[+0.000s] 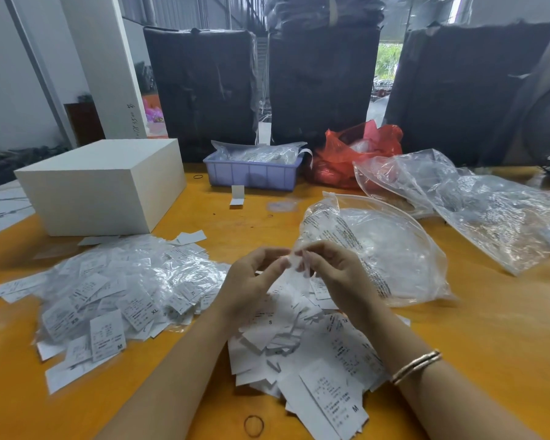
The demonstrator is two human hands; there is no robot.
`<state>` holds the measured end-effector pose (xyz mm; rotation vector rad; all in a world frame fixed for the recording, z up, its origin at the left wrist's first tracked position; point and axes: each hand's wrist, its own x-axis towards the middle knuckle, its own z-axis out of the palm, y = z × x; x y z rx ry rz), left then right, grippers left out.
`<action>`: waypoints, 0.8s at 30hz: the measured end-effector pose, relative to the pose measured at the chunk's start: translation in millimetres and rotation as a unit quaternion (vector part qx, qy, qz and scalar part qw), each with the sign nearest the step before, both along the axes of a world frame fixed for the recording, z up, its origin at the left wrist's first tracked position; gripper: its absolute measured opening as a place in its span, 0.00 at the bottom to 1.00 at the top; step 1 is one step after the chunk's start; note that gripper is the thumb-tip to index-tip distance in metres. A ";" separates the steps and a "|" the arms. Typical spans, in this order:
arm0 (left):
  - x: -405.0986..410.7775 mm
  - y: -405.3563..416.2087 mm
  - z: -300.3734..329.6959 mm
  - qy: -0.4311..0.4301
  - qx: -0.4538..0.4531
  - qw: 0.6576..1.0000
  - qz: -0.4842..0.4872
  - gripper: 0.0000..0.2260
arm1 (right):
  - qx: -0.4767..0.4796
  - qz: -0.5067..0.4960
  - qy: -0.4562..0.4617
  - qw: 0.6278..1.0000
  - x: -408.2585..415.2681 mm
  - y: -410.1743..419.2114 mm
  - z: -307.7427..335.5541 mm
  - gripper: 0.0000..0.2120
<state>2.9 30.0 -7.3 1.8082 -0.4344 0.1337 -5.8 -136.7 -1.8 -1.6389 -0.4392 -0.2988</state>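
My left hand (251,281) and my right hand (337,274) meet above the middle of the orange table (489,328), fingers curled. Between their fingertips they pinch a small white label (294,265), blurred, possibly with a thin clear sleeve. Below my hands lies a loose pile of white size labels (315,354) printed with letters such as S and M. To the left spreads a heap of labels in clear sleeves (115,290). A clear zip bag (388,249) lies just right of my right hand.
A white box (102,185) stands at the back left. A lilac plastic tray (253,173), a red bag (356,150) and crumpled clear bags (477,201) lie behind. Dark wrapped bales (204,87) line the far edge. A rubber band (253,426) lies near me.
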 end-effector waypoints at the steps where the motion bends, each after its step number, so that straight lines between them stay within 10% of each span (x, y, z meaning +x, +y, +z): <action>1: 0.1 0.4 0.1 0.002 -0.015 1.000 0.000 0.06 | 0.001 0.006 0.006 1.000 0.0 0.4 -1.7 0.06; 9: 1.4 0.5 0.3 0.035 -0.090 0.995 0.029 0.02 | -0.023 -0.022 0.020 0.999 1.3 1.6 -6.3 0.07; 16: 5.8 5.5 1.2 0.061 -0.168 0.978 0.109 0.06 | -0.390 0.005 -0.026 0.920 0.7 -2.1 -7.2 0.08; 24: 11.1 8.9 0.4 0.111 -0.241 0.958 0.108 0.13 | -0.512 0.024 -0.095 0.853 -8.5 14.9 -8.7 0.23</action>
